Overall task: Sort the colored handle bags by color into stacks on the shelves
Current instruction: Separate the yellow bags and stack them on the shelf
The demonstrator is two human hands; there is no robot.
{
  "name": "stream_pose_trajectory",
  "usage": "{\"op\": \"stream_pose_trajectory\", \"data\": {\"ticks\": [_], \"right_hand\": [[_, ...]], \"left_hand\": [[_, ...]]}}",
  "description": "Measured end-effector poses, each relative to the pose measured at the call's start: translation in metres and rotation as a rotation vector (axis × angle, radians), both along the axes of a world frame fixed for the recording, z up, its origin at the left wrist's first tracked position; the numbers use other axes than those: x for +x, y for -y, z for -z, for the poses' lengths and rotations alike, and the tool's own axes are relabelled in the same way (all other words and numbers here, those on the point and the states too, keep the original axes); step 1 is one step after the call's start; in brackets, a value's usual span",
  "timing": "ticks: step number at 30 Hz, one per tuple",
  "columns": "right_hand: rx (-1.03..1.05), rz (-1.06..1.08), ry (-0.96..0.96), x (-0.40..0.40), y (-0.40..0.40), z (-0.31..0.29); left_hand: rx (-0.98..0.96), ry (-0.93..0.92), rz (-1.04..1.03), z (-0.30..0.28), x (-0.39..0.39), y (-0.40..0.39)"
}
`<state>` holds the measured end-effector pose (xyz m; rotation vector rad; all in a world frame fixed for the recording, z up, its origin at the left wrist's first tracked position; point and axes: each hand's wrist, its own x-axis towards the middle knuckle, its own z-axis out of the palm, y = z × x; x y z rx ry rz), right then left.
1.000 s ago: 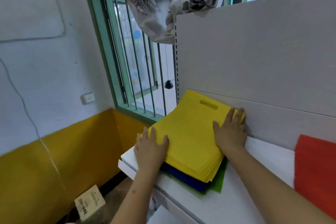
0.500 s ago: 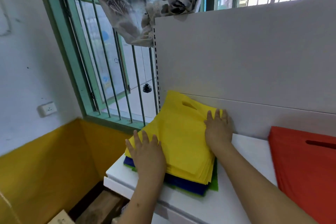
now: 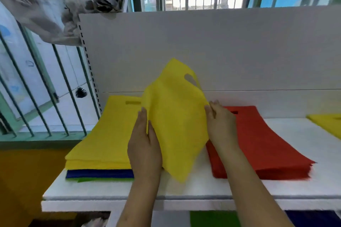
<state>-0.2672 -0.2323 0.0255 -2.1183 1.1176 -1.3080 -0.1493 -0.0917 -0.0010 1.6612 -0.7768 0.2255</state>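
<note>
Shelf-top [image 3: 193, 188]: both grips on yellow bag [image 3: 177, 121]

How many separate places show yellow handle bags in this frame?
3. One yellow bag is lifted between the left hand and right hand; a yellow stack lies at the shelf's left; another yellow bag is cut off at the right edge.

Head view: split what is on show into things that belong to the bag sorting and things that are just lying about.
Part of the job:
- lifted yellow fabric handle bag, gripped by left hand and right hand
- mixed yellow-blue-green bag stack
- red bag stack
- far yellow bag
- white shelf

Just lying about:
- patterned grey curtain
- barred green window
</note>
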Motion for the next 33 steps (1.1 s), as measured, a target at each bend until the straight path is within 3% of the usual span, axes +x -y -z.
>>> {"op": "stream_pose_trajectory", "data": {"ticks": [9,16,21,24,28,33], "right_hand": [[0.076,0.342,0.236,-0.215,0.053,0.012],[0.075,0.505,0.206,-0.393,0.137,0.041],[0.132,0.545,0.183,-0.487,0.204,0.050],[0.167,0.551,0.181,-0.518,0.237,0.046],[0.231,0.529,0.171,-0.539,0.289,0.041],[0.363,0.412,0.001,-0.545,0.369,0.033]], "left_hand": [[-0.031,-0.139,0.278,-0.008,-0.164,0.094],[-0.046,-0.190,0.417,0.010,-0.308,0.189],[0.054,-0.182,0.477,0.018,-0.386,0.241],[0.174,-0.259,0.521,0.021,-0.406,0.262],[0.388,-0.164,0.563,0.024,-0.408,0.289],[0.911,-0.083,0.773,0.024,-0.401,0.329]]}}
